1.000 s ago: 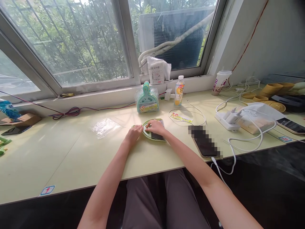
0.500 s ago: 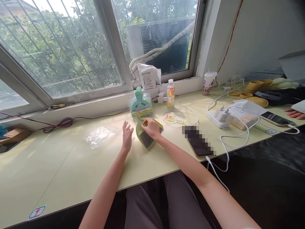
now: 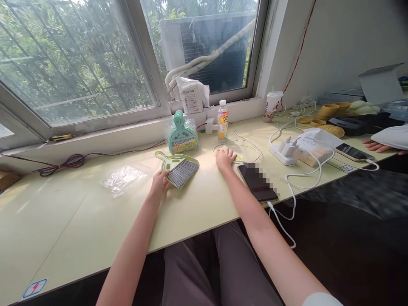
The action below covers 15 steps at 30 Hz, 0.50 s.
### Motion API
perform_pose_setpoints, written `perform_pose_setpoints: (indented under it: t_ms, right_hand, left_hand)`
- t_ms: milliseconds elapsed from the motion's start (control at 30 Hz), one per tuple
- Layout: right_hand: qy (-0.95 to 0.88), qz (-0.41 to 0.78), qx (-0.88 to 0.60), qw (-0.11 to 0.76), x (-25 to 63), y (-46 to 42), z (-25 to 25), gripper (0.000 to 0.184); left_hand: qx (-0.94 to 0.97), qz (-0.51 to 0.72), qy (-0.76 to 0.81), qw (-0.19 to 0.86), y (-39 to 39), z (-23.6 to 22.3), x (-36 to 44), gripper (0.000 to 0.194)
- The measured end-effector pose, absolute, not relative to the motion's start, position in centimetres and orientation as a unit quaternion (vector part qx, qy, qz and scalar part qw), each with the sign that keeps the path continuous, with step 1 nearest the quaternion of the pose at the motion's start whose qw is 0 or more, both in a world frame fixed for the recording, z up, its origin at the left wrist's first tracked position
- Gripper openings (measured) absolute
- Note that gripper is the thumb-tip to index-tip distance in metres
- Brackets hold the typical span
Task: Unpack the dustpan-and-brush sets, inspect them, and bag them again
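Note:
My left hand (image 3: 158, 183) grips the lower left edge of a small green dustpan (image 3: 164, 161) with its thumb over the rim. A hand brush with grey bristles (image 3: 183, 172) lies nested in the dustpan, its bristles facing up. My right hand (image 3: 225, 159) rests on a narrow yellow label strip (image 3: 239, 157), fingers stretched out over it and covering its middle. Behind the dustpan stands a stack of teal dustpan-and-brush sets (image 3: 182, 136) in clear wrapping, with a yellow label on the front one.
Crumpled clear plastic (image 3: 125, 179) lies left of the dustpan. A drink bottle (image 3: 222, 121), a phone (image 3: 258, 182) on a white cable and a power strip (image 3: 282, 155) are to the right. Another person's hand (image 3: 378, 145) rests at the far right.
My right hand has let go of the dustpan and brush and moved right onto the label strip. My left hand has taken hold of the dustpan, which now sits turned and further left.

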State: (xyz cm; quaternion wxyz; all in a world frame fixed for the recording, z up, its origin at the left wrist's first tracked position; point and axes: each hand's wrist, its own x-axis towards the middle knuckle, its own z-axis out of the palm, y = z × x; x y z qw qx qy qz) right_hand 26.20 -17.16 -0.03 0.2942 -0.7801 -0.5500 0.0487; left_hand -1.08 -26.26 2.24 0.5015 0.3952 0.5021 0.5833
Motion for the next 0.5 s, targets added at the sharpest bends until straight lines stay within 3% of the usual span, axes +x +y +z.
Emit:
perform_pose_setpoints:
  t_ms: [167, 333, 500]
  right_hand:
    - [-0.594, 0.105, -0.743, 0.29, 26.6, -16.3, -0.8, 0.033]
    - [-0.55, 0.121, -0.735, 0.378, 27.0, -16.1, -0.7, 0.04]
    - [-0.54, 0.114, -0.683, 0.478, 27.2, -16.2, -0.3, 0.035]
  left_hand:
    - [0.358, 0.597, 0.462, 0.55, -26.6, 2.6, -0.7, 0.034]
    - [0.362, 0.588, 0.455, 0.562, -27.1, 2.9, -0.1, 0.036]
    - [0.349, 0.573, 0.483, 0.563, -27.0, 2.5, -0.3, 0.027]
